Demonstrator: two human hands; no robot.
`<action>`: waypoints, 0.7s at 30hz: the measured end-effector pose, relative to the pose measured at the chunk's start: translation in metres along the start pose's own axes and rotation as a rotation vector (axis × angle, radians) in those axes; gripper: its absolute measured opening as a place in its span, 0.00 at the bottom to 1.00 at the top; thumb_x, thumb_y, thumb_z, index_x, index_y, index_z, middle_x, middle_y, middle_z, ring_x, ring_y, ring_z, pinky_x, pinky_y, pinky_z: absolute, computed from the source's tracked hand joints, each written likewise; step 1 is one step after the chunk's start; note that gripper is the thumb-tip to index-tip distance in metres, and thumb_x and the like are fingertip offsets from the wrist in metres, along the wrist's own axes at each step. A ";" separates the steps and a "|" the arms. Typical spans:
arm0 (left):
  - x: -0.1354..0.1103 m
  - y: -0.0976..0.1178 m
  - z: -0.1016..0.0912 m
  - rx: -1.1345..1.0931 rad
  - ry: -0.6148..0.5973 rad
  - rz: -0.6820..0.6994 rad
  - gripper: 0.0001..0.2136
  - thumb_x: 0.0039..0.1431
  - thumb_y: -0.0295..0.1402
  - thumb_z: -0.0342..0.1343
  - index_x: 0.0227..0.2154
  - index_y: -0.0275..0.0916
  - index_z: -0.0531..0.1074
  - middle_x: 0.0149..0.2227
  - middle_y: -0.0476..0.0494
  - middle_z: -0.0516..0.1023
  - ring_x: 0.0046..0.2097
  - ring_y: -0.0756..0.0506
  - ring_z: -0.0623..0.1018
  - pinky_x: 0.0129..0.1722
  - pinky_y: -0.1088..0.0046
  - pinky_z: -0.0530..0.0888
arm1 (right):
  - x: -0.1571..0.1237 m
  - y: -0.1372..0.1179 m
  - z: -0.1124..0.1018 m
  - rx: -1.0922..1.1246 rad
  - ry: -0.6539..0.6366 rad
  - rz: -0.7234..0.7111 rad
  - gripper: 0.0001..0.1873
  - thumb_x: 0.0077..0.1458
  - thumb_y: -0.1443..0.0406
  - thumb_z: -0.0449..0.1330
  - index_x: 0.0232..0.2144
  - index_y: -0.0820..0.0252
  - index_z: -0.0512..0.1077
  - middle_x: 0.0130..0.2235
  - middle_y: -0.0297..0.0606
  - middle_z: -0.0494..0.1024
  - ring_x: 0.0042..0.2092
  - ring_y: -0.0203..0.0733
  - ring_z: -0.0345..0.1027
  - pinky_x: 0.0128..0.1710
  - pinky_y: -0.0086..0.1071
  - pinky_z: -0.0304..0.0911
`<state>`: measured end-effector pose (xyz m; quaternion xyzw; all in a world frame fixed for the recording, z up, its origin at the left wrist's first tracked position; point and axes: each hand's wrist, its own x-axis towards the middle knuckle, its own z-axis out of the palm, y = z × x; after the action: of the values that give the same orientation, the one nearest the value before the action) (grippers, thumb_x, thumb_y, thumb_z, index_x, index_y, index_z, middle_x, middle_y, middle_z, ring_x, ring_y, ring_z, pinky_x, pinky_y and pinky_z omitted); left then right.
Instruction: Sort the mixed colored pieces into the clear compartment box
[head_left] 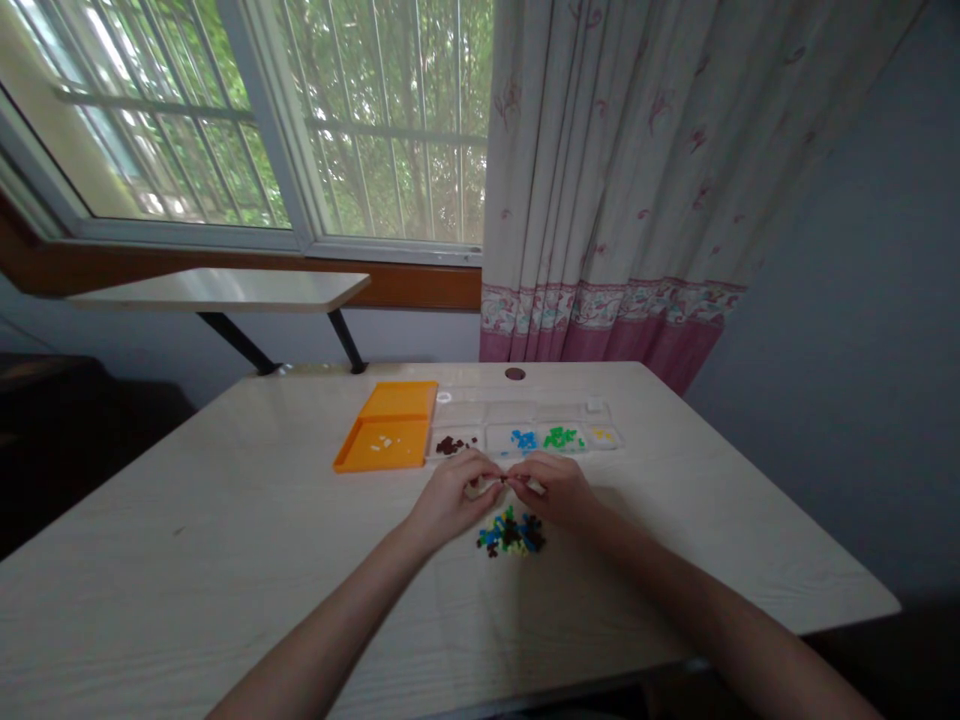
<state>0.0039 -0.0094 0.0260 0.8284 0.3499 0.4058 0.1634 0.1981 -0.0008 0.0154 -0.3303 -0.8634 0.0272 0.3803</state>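
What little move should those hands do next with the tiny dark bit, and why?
I'd maybe carry the tiny dark bit to the dark brown pieces in the clear tray. The left hand and right hand seem to pinch it between them, and those brown pieces lie just beyond the left hand, while the pile on the table mixes colours.

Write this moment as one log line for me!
left hand, right hand: pinching tiny dark piece | nearer: multicoloured pile of small pieces | beyond: clear plastic compartment tray, open orange rectangular box
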 end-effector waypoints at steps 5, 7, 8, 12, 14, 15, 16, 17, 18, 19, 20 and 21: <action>0.003 0.001 -0.018 -0.008 0.135 -0.014 0.05 0.52 0.31 0.55 0.30 0.37 0.74 0.30 0.44 0.72 0.31 0.50 0.71 0.27 0.78 0.68 | -0.002 0.016 -0.007 0.122 -0.212 0.025 0.07 0.52 0.66 0.55 0.29 0.60 0.73 0.25 0.34 0.74 0.25 0.32 0.64 0.27 0.24 0.58; 0.004 0.001 -0.026 0.005 0.217 -0.006 0.05 0.52 0.31 0.56 0.30 0.37 0.74 0.30 0.44 0.72 0.30 0.51 0.71 0.25 0.79 0.67 | -0.004 0.022 -0.009 0.182 -0.336 0.059 0.06 0.50 0.67 0.56 0.28 0.61 0.73 0.23 0.33 0.73 0.22 0.30 0.61 0.24 0.23 0.56; 0.005 0.001 -0.029 0.017 0.245 0.002 0.05 0.51 0.31 0.56 0.31 0.37 0.74 0.30 0.44 0.72 0.30 0.51 0.71 0.24 0.79 0.67 | -0.005 0.025 -0.010 0.209 -0.390 0.081 0.06 0.50 0.67 0.56 0.28 0.62 0.74 0.22 0.33 0.73 0.22 0.30 0.61 0.23 0.22 0.56; 0.005 0.002 -0.036 0.052 0.277 0.034 0.05 0.52 0.30 0.56 0.31 0.37 0.75 0.30 0.44 0.72 0.31 0.51 0.71 0.25 0.79 0.68 | -0.007 0.028 -0.008 0.265 -0.528 0.131 0.07 0.48 0.66 0.57 0.29 0.63 0.75 0.21 0.32 0.72 0.22 0.29 0.60 0.23 0.22 0.55; 0.004 0.002 -0.037 0.060 0.275 0.039 0.05 0.52 0.29 0.56 0.32 0.37 0.74 0.31 0.44 0.72 0.31 0.51 0.71 0.26 0.79 0.68 | -0.007 0.027 -0.006 0.260 -0.562 0.135 0.07 0.48 0.67 0.58 0.29 0.63 0.75 0.21 0.32 0.72 0.22 0.29 0.60 0.23 0.21 0.55; 0.004 0.002 -0.037 0.063 0.275 0.039 0.05 0.52 0.29 0.56 0.32 0.37 0.74 0.30 0.44 0.72 0.30 0.51 0.71 0.26 0.79 0.68 | -0.007 0.027 -0.005 0.254 -0.571 0.136 0.07 0.47 0.67 0.58 0.29 0.63 0.75 0.22 0.32 0.72 0.22 0.29 0.60 0.23 0.21 0.55; 0.004 0.002 -0.037 0.066 0.272 0.035 0.05 0.52 0.29 0.56 0.32 0.37 0.74 0.30 0.44 0.71 0.30 0.52 0.70 0.25 0.79 0.67 | -0.007 0.027 -0.005 0.248 -0.574 0.140 0.07 0.47 0.67 0.58 0.29 0.63 0.75 0.22 0.32 0.72 0.22 0.29 0.60 0.23 0.21 0.55; 0.005 0.002 -0.038 0.069 0.271 0.031 0.05 0.52 0.30 0.56 0.32 0.37 0.74 0.30 0.44 0.71 0.30 0.52 0.70 0.25 0.79 0.67 | -0.007 0.027 -0.004 0.243 -0.572 0.145 0.07 0.47 0.66 0.58 0.29 0.63 0.75 0.22 0.32 0.72 0.22 0.29 0.61 0.23 0.21 0.55; 0.005 0.001 -0.039 0.072 0.270 0.024 0.05 0.52 0.30 0.56 0.32 0.37 0.74 0.30 0.44 0.71 0.30 0.52 0.70 0.25 0.79 0.67 | -0.006 0.027 -0.004 0.237 -0.564 0.148 0.07 0.48 0.67 0.58 0.29 0.62 0.75 0.22 0.32 0.72 0.22 0.29 0.61 0.23 0.21 0.55; 0.005 -0.001 -0.040 0.078 0.269 0.011 0.05 0.53 0.30 0.56 0.32 0.37 0.74 0.30 0.45 0.71 0.30 0.52 0.70 0.25 0.79 0.67 | -0.006 0.026 -0.003 0.226 -0.549 0.151 0.07 0.48 0.67 0.58 0.29 0.62 0.75 0.22 0.32 0.73 0.23 0.29 0.61 0.24 0.21 0.55; 0.006 -0.005 -0.042 0.088 0.265 -0.008 0.05 0.53 0.31 0.55 0.32 0.37 0.74 0.30 0.45 0.71 0.30 0.51 0.70 0.26 0.79 0.67 | -0.006 0.026 -0.003 0.213 -0.533 0.155 0.07 0.49 0.67 0.57 0.29 0.62 0.75 0.22 0.32 0.73 0.23 0.29 0.62 0.24 0.21 0.56; 0.006 -0.009 -0.043 0.103 0.256 -0.028 0.06 0.53 0.32 0.55 0.32 0.37 0.74 0.30 0.44 0.71 0.31 0.51 0.71 0.28 0.78 0.68 | -0.005 0.026 -0.003 0.197 -0.516 0.159 0.06 0.49 0.67 0.57 0.28 0.62 0.75 0.22 0.32 0.73 0.23 0.30 0.62 0.25 0.22 0.56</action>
<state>-0.0311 0.0007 0.0512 0.7721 0.3998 0.4874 0.0804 0.2169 0.0156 0.0067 -0.3405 -0.8962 0.2239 0.1751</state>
